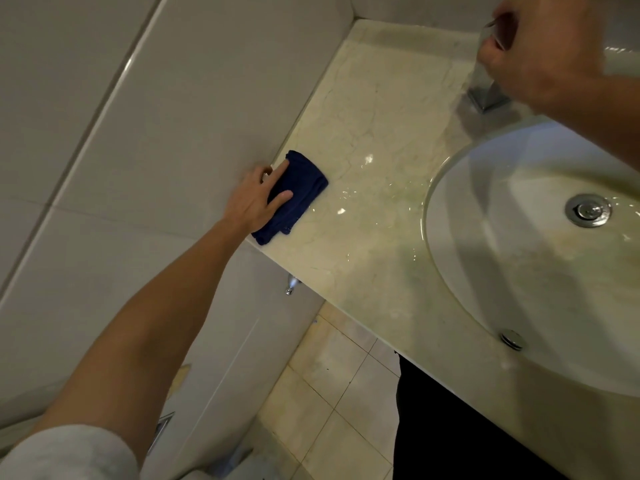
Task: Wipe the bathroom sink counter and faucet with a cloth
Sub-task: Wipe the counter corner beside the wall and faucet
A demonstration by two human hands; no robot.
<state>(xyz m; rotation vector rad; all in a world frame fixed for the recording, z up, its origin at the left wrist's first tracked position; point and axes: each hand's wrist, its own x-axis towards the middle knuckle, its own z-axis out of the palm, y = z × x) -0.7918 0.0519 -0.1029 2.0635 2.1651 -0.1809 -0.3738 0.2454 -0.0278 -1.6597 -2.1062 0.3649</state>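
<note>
A folded dark blue cloth (293, 195) is pressed flat onto the pale marble surface (374, 133) at its left edge, right against the tiled wall (173, 116). It is held down by the left hand (258, 199), whose fingers are laid out straight on top of it, the grip apart. At the far right the chrome faucet (486, 88) is gripped by the right hand (540, 46), fingers curled round its upper part. The white basin (519, 265) is seen right of the cloth, water drops glinting between them.
</note>
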